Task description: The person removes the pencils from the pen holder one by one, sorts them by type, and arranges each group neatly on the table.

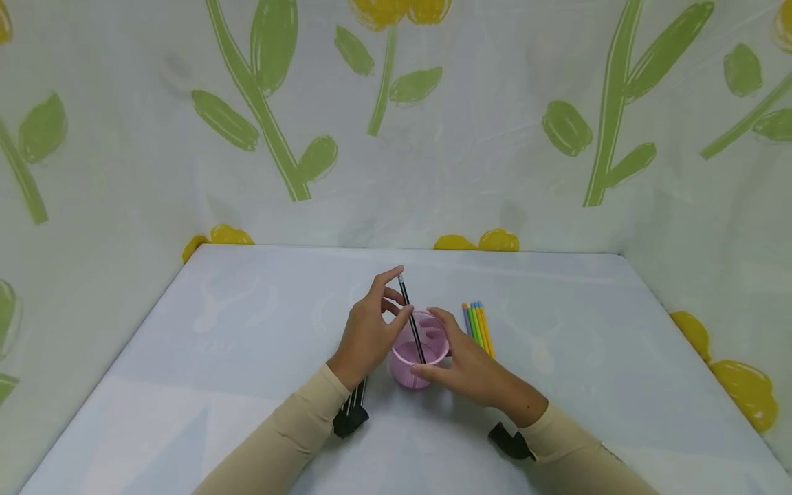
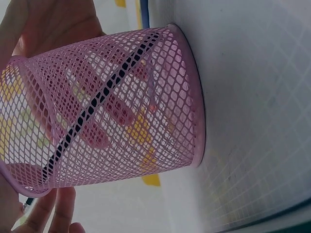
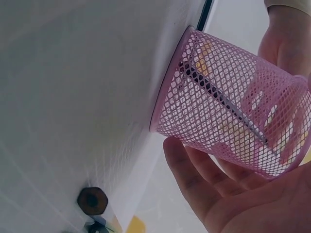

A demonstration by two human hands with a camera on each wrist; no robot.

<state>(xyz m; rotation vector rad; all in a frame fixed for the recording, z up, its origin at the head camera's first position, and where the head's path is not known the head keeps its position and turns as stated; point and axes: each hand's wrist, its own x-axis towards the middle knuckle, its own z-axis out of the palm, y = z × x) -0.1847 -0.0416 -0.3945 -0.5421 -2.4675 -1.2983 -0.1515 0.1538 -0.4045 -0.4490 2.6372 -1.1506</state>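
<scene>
A pink mesh pen cup stands upright on the table. My right hand holds it near the rim, thumb on the near side and fingers round the far side. A black pencil leans inside the cup, its lower end near the bottom. My left hand pinches the pencil above the rim, with a fingertip at its pale upper end. Through the mesh, the pencil runs slantwise across the cup in the left wrist view. The pencil also shows through the mesh in the right wrist view.
Several coloured pencils in purple, green and yellow lie side by side right of the cup. Dark striped pencils lie partly hidden under my left wrist. A hexagonal end shows low in the right wrist view. A flower-patterned cloth hangs behind the table.
</scene>
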